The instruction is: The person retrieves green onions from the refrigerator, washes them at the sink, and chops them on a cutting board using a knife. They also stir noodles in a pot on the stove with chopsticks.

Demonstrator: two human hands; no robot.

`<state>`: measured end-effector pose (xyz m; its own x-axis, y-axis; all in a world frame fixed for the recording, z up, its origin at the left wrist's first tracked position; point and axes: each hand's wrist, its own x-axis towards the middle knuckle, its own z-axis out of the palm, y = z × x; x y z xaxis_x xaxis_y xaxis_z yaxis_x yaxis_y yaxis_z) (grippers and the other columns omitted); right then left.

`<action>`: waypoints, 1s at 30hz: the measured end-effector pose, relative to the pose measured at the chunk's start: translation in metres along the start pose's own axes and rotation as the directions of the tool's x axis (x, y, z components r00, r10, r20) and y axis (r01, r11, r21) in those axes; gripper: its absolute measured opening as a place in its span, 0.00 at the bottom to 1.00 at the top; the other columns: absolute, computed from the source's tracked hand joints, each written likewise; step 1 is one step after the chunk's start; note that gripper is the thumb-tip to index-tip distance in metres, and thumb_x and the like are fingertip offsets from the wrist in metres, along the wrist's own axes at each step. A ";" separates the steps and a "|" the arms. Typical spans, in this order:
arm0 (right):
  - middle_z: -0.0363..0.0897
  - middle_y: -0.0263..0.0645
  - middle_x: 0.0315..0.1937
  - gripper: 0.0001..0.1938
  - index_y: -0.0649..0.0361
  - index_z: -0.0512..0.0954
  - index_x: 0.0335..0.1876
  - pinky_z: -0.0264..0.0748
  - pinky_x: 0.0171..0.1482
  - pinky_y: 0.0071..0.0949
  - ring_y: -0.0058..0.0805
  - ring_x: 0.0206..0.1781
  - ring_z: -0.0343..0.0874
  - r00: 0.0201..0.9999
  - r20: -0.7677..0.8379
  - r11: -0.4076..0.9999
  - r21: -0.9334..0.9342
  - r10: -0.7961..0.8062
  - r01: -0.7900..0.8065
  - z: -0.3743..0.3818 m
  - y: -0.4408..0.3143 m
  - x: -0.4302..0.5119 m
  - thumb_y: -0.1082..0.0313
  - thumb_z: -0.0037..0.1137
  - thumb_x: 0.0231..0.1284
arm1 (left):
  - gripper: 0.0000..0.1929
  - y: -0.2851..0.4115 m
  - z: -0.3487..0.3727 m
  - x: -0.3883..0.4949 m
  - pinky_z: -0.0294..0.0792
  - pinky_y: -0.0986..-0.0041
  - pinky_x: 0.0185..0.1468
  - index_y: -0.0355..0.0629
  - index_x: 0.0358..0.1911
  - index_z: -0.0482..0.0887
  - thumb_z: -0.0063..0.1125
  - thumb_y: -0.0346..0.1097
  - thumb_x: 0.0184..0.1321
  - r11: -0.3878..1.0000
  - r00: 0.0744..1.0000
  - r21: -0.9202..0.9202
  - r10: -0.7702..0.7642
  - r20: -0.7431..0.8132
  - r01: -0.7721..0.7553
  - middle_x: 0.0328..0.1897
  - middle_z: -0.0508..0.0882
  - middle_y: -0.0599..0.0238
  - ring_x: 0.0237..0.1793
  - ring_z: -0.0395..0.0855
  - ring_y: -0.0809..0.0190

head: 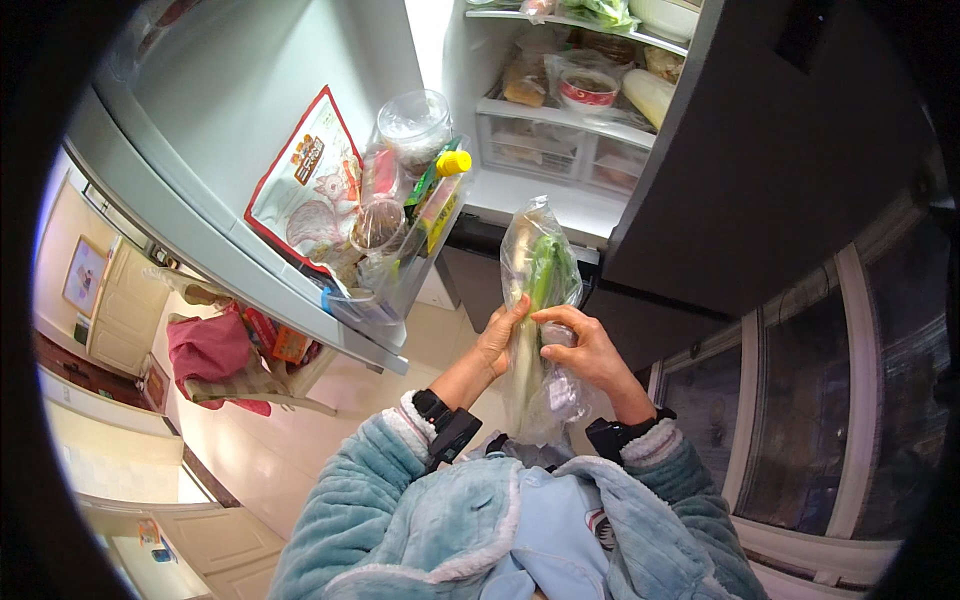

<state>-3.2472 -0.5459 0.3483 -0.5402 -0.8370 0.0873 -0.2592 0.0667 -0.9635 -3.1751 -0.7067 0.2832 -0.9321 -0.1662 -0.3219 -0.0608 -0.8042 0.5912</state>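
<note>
A clear plastic bag (517,247) with green onion stalks (550,262) in it is held up before my chest. The green leaves point toward the fridge, and the pale stems run down toward me. My left hand (499,337) grips the bag from the left, thumb lying along the stalks. At the bag's right side, my right hand (581,346) pinches the plastic with bent fingers, the index fingertip against the stalks. Loose crumpled plastic bunches below my right palm.
Ahead stands an open fridge with a glass shelf (570,120) holding a red-and-white bowl (589,90). The left door's bin (420,277) carries a yellow-capped bottle (453,163), jars and a large printed bag (315,187). A dark door (720,165) stands right; a chair with red cloth (210,349) is left.
</note>
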 end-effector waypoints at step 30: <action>0.75 0.38 0.21 0.19 0.62 0.76 0.55 0.70 0.28 0.25 0.23 0.23 0.74 0.933 -0.139 0.883 -0.300 0.333 -0.360 -0.064 -0.051 -0.066 0.65 0.56 0.59 | 0.29 -0.022 -0.051 0.060 0.72 0.51 0.58 0.36 0.55 0.71 0.67 0.41 0.53 0.916 0.997 -0.400 -0.014 0.073 0.042 0.49 0.80 0.48 0.50 0.80 0.47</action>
<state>-3.2500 -0.4595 0.4083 -0.7012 -0.6830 -0.2043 -0.2744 0.5231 -0.8069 -3.2113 -0.7281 0.2130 -0.9547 -0.1133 -0.2752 0.0484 -0.9715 0.2320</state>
